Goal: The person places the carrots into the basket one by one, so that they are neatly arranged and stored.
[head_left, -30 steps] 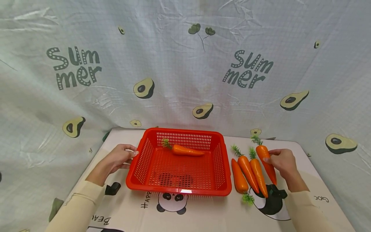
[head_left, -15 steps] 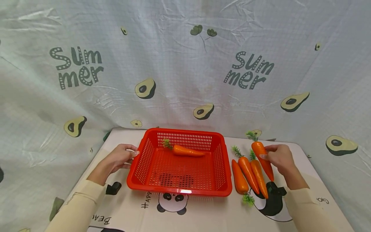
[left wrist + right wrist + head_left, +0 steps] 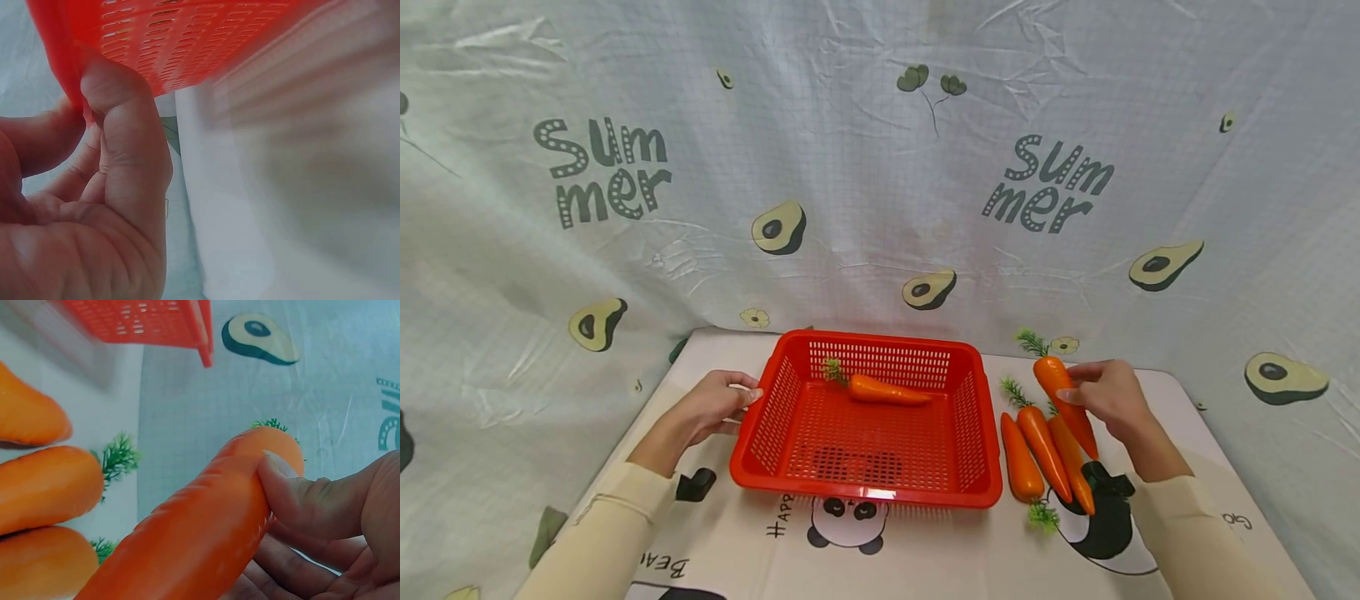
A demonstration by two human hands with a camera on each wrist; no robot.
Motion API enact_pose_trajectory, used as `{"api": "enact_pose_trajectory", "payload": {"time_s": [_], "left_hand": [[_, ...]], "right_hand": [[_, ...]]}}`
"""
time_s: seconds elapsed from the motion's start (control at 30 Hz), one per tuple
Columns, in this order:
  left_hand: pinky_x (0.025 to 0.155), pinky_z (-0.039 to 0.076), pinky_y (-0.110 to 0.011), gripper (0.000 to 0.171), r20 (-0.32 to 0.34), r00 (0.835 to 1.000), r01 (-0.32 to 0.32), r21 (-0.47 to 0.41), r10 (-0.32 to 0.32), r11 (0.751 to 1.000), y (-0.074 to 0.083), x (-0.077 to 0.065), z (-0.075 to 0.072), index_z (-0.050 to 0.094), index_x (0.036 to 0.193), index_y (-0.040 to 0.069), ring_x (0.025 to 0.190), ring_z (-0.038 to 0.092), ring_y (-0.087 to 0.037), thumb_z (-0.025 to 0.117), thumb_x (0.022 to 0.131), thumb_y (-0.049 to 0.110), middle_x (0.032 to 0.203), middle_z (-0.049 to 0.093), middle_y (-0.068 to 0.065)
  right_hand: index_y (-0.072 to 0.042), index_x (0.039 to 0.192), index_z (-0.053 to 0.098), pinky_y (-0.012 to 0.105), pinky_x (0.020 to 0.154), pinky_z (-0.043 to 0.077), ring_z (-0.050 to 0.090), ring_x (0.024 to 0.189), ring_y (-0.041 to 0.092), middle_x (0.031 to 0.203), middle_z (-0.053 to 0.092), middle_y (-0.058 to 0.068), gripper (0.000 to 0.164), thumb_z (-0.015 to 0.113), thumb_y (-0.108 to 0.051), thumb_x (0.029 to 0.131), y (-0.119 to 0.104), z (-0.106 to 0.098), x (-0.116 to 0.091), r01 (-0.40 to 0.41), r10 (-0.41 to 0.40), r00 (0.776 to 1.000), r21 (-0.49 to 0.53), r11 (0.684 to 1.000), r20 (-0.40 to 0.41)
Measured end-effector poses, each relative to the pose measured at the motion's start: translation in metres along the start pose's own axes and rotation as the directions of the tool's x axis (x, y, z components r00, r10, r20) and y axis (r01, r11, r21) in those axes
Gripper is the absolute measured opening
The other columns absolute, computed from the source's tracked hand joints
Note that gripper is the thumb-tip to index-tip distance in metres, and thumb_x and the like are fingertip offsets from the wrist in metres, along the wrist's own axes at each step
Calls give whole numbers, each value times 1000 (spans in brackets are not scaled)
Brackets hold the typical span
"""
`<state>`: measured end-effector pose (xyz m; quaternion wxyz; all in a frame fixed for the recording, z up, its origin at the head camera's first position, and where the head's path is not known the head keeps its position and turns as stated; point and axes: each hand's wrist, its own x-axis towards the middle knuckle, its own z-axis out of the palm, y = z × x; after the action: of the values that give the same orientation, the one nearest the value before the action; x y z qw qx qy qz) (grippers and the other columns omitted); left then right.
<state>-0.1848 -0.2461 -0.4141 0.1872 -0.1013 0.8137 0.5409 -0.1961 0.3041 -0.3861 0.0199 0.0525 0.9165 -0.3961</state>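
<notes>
My left hand pinches the left rim of a red plastic basket; the left wrist view shows thumb and fingers on either side of the rim. Inside the basket, near its back wall, lies one carrot with a green top. My right hand grips another carrot between thumb and fingers, its leafy end pointing away from me. In the right wrist view this held carrot appears above the table. Beneath and left of it rest three more carrots side by side, one turned with its leaves toward me.
The pale table cover bears panda prints and lettering. A whitish curtain with avocado prints hangs right behind the table. Dark wrist-camera mounts sit under both wrists.
My right hand has lifted the carrot and carried it left toward the basket, so it now overlaps the rightmost carrot on the table. The left hand stays on the basket rim.
</notes>
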Motion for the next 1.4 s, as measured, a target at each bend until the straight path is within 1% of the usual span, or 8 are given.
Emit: {"api": "enact_pose_trajectory", "payload": {"time_s": [0.27, 0.5, 0.77, 1.03, 1.27, 1.4], "left_hand": [[72, 65, -35, 33, 1, 1000, 6, -4, -6, 1000, 1, 0, -1, 51, 134, -5, 79, 70, -18, 54, 107, 14, 102, 69, -11], [74, 65, -36, 34, -5, 1000, 7, -10, -7, 1000, 1, -2, 0, 51, 135, -6, 80, 69, -19, 54, 107, 14, 105, 69, -12], [71, 65, -35, 32, 8, 1000, 4, -28, -4, 1000, 0, -1, 0, 52, 133, -7, 77, 70, -18, 54, 107, 12, 99, 69, -10], [70, 65, -34, 32, 5, 1000, 4, -32, -4, 999, -1, 1, 1, 52, 132, -7, 76, 70, -17, 54, 106, 12, 98, 69, -10], [69, 64, -34, 31, 7, 1000, 1, -33, -1, 999, -1, 1, 1, 53, 132, -6, 76, 71, -17, 54, 106, 12, 98, 69, -9], [69, 64, -33, 31, 8, 1000, 5, -39, -5, 999, -1, 2, 0, 53, 132, -6, 76, 70, -17, 55, 106, 12, 98, 69, -9]], "right_hand": [[20, 130, 59, 48, 88, 64, 69, 102, 41, 128, 62, 40, 45, 71, -4, 94, -15, 3, 1, 43, -44, 999, 19, 999, 25], [19, 133, 57, 51, 94, 62, 69, 107, 44, 131, 61, 40, 47, 71, -2, 94, -29, 8, 2, 68, -70, 995, 34, 997, 65], [18, 132, 59, 41, 85, 64, 70, 104, 39, 127, 65, 38, 46, 73, -2, 93, -44, 14, 1, 74, -78, 992, 50, 996, 101], [17, 131, 61, 38, 81, 63, 71, 100, 35, 123, 67, 35, 46, 75, -2, 92, -58, 21, 4, 92, -98, 987, 55, 994, 131], [13, 131, 63, 39, 85, 64, 72, 98, 29, 121, 71, 31, 44, 74, -5, 93, -67, 33, 9, 104, -114, 980, 64, 992, 162], [13, 130, 65, 36, 83, 64, 73, 95, 26, 118, 72, 30, 42, 75, -4, 92, -75, 39, 11, 122, -135, 976, 86, 989, 170]]}}
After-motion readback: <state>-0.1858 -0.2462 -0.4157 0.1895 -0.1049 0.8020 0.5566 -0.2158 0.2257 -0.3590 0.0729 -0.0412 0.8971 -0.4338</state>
